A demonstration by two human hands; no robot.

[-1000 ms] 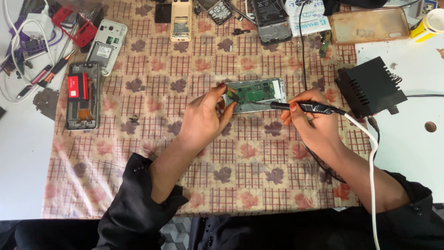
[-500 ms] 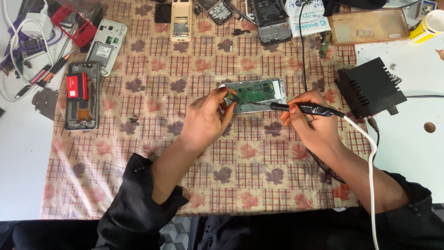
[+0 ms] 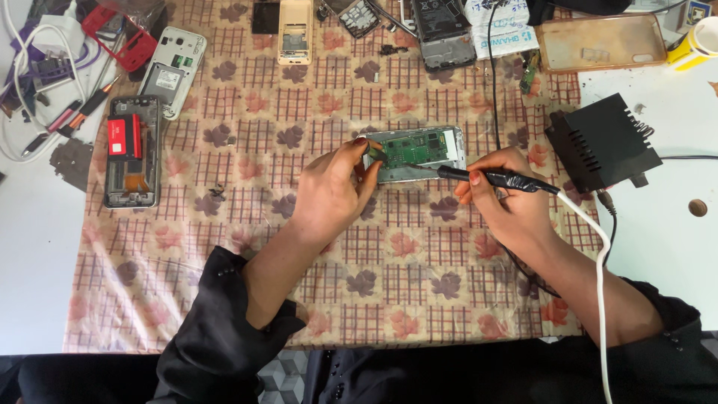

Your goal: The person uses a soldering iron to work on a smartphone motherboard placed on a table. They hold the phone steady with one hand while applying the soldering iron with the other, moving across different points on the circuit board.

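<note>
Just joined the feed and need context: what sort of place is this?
Probably a phone repair bench: an opened phone under a soldering iron, a black power unit, and dismantled handsets on a patterned cloth.

We see bright, even light from above, with only short, soft shadows under the hands and beside the black power supply (image 3: 603, 142). The white table (image 3: 658, 239) looks slightly washed out. Focus is sharp throughout, with mild bending at the edges.
</note>
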